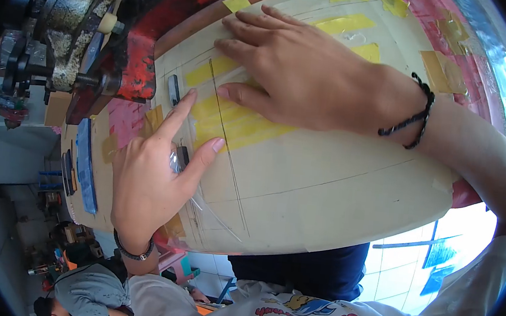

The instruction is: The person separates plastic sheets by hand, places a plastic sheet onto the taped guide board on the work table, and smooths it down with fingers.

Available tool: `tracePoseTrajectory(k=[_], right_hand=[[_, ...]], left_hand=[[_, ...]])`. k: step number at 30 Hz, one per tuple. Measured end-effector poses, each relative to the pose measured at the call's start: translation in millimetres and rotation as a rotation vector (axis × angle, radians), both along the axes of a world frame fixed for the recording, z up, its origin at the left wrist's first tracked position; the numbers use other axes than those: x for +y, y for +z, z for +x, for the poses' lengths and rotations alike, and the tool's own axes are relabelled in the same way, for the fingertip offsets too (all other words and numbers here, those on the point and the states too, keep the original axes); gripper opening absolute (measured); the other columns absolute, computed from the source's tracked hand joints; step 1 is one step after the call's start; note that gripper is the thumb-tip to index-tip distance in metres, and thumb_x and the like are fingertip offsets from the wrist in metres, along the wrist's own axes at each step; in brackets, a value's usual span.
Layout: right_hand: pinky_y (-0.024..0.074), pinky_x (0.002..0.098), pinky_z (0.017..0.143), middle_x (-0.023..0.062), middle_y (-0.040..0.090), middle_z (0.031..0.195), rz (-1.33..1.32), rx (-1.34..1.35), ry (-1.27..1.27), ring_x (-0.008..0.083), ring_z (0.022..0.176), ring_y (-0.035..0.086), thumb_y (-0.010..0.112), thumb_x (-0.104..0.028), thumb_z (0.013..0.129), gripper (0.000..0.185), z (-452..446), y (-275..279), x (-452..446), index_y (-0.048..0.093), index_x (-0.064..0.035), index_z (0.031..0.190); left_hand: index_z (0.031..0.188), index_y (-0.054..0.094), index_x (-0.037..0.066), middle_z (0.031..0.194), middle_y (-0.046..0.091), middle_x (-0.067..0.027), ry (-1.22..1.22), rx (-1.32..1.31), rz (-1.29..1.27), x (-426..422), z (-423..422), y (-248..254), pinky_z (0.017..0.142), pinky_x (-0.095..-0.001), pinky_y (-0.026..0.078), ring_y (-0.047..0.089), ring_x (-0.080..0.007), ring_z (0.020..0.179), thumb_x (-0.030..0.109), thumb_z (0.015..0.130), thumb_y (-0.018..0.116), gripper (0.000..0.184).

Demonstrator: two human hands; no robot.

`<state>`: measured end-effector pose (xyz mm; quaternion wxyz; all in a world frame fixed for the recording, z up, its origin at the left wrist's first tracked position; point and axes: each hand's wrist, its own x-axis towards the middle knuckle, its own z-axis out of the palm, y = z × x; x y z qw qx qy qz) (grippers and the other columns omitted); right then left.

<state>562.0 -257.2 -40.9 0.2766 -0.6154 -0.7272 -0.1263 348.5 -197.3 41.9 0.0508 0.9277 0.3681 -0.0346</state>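
My right hand [310, 72] lies palm down over a cream sheet [321, 207], fingers stretched out across strips of yellow tape [208, 117]. My left hand [154, 173] rests at the sheet's left side, index finger and thumb apart. Between them and my right hand runs a long thin dark line [229, 156]; I cannot tell if it is drawn or a fine strand. A small grey-and-black piece [174, 89] lies by my left index fingertip. Partly hidden behind my left hand is a shiny clear item with a dark end [182, 155]. A thin clear strip [216, 218] lies below my left thumb.
A heavy metal machine part with a red-painted frame [137, 64] stands at upper left. Beyond my left hand lies a blue bar [86, 166]. Brown tape [444, 73] holds pink material at the right edge. A person in a grey shirt [91, 292] is at lower left.
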Motion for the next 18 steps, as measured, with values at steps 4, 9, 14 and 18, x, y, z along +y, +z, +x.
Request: tracePoseTrajectory(k=[4,9,14,18], right_hand=[[0.0357,0.043,0.117,0.0239,0.061,0.136,-0.075,0.006,0.04,0.0349,0.134,0.053,0.054,-0.041,0.1,0.054,-9,9,-13,0.066,0.0072,0.123],[0.0346,0.043,0.118,0.0232,0.061,0.137,-0.017,0.034,0.048,0.0334,0.135,0.053,0.054,-0.041,0.1,0.055,-9,-4,-11,0.064,0.0072,0.126],[0.032,0.0434,0.12,0.023,0.058,0.142,0.007,0.036,0.045,0.0336,0.138,0.051,0.054,-0.041,0.1,0.057,-9,-8,-9,0.063,0.0074,0.129],[0.0356,0.0445,0.118,0.02,0.065,0.131,0.109,0.003,0.023,0.0335,0.13,0.057,0.056,-0.039,0.099,0.051,-10,-5,-8,0.068,0.006,0.121]], left_hand=[[0.143,0.058,0.007,0.049,0.049,-0.0143,0.03,0.009,0.008,-1,3,0,0.051,-0.0434,0.039,0.052,-0.0306,0.043,0.046,0.09,0.072,0.068],[0.143,0.058,0.004,0.05,0.05,-0.0147,0.037,-0.03,-0.012,-2,3,-3,0.051,-0.0426,0.04,0.052,-0.0295,0.044,0.044,0.091,0.072,0.068],[0.142,0.058,0.003,0.051,0.052,-0.0151,0.065,-0.007,-0.025,-2,5,0,0.052,-0.0429,0.041,0.054,-0.0298,0.045,0.044,0.091,0.072,0.067],[0.143,0.058,0.005,0.052,0.054,-0.0162,0.083,-0.011,-0.03,-1,4,-1,0.054,-0.0444,0.043,0.058,-0.0326,0.049,0.046,0.091,0.071,0.068]])
